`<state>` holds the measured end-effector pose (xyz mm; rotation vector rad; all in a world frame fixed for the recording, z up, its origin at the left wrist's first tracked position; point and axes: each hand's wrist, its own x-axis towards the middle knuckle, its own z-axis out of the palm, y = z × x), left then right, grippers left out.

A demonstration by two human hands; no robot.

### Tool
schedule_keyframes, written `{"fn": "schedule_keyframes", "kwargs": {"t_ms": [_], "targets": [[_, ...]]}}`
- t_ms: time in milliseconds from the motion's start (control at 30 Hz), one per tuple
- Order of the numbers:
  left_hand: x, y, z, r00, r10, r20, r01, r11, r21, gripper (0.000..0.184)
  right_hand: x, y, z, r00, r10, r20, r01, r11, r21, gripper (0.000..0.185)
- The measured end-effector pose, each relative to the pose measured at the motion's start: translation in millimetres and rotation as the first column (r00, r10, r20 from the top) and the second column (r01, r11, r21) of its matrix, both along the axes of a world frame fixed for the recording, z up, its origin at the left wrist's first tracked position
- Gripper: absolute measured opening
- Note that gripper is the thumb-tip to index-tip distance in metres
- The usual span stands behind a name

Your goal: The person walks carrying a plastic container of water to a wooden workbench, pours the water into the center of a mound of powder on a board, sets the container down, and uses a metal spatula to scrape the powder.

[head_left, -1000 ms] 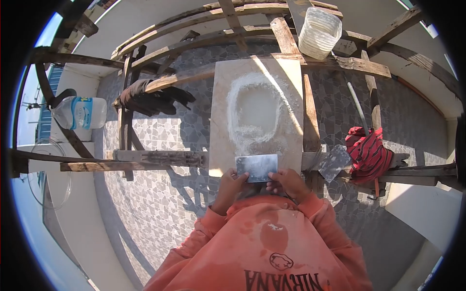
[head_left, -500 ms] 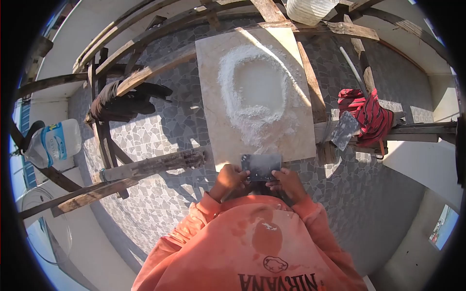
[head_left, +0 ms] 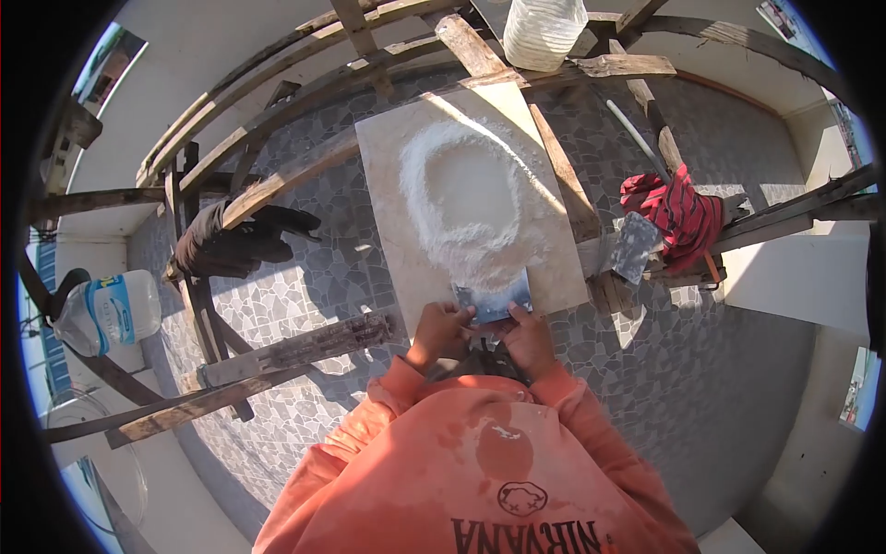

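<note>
A flat rectangular metal plate point(head_left: 496, 297) is held between my two hands at the near edge of a beige board point(head_left: 388, 175). My left hand point(head_left: 441, 332) grips its left corner, and my right hand point(head_left: 528, 340) pinches its right side. Just beyond the plate, white powder point(head_left: 426, 194) forms a ring on the board, spreading toward me in a loose heap. Inside the ring lies a pale, smooth pool point(head_left: 475, 189). The plate's far edge is close to the powder; whether it touches cannot be made out.
Wooden beams point(head_left: 305, 346) surround the board. A dark cloth point(head_left: 231, 242) and a plastic jug point(head_left: 115, 312) hang at left. At right are a red striped cloth point(head_left: 678, 217) and a speckled grey plate point(head_left: 633, 246). A translucent container point(head_left: 544, 32) stands at the back.
The view has shifted and turned. The plate, in both hands, has moved from in front of the board's near edge to over it, close to the powder, and its tilt has changed.
</note>
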<state>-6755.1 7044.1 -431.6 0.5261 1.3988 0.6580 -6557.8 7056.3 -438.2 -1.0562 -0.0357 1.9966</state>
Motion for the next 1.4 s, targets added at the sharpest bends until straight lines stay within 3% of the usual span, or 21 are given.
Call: {"fn": "schedule_keyframes", "kwargs": {"t_ms": [100,200,300,400,500,600,733,833,933,1100,1167,1233,1400], "targets": [[1,2,15,1.000,-0.027,-0.007,0.027,1.000,0.007,0.030,-4,-4,-12,0.999,-0.003,-0.042,0.006,0.998,0.070,0.034],[-11,5,23,0.970,-0.200,-0.137,0.218,0.967,0.135,0.032,-2,2,-10,0.999,-0.021,0.050,0.017,0.997,0.079,0.036],[-29,3,43,0.938,-0.121,-0.324,0.200,0.954,0.222,0.031,4,11,5,0.987,0.004,0.158,-0.018,0.996,0.087,0.036],[-55,-4,49,0.824,0.020,-0.567,0.236,0.897,0.374,0.028,9,22,14,0.979,0.014,0.205,-0.038,0.993,0.115,0.037],[-82,-13,53,0.737,0.145,-0.660,0.257,0.843,0.472,0.021,13,32,22,0.965,0.007,0.260,-0.032,0.995,0.093,0.038],[-109,-28,17,0.683,0.248,-0.687,0.357,0.706,0.611,0.017,18,45,33,0.934,0.027,0.357,-0.064,0.994,0.093,0.037],[-121,-44,-4,0.556,0.200,-0.807,0.499,0.696,0.516,0.016,20,65,46,0.916,0.045,0.399,-0.096,0.990,0.108,0.032],[-118,-48,-13,0.616,0.164,-0.770,0.419,0.760,0.497,0.017,22,79,47,0.891,0.065,0.449,-0.131,0.984,0.118,0.031],[-119,-48,-18,0.627,0.206,-0.752,0.398,0.745,0.536,0.016,25,96,50,0.841,0.104,0.531,-0.207,0.968,0.139,0.031],[-111,-43,-15,0.646,0.284,-0.708,0.323,0.739,0.591,0.014,26,118,55,0.527,0.099,0.844,-0.520,0.823,0.228,0.027],[-104,-41,-12,0.634,0.310,-0.708,0.313,0.735,0.602,0.013,26,129,54,0.545,0.126,0.829,-0.494,0.847,0.196,0.027],[-101,-40,-14,0.615,0.336,-0.714,0.321,0.720,0.616,0.013,12,141,82,0.687,0.184,0.703,-0.337,0.938,0.084,0.028],[-102,-38,-16,0.628,0.380,-0.679,0.295,0.692,0.659,0.012,5,165,84,0.561,0.177,0.809,-0.418,0.904,0.092,0.030]]}}
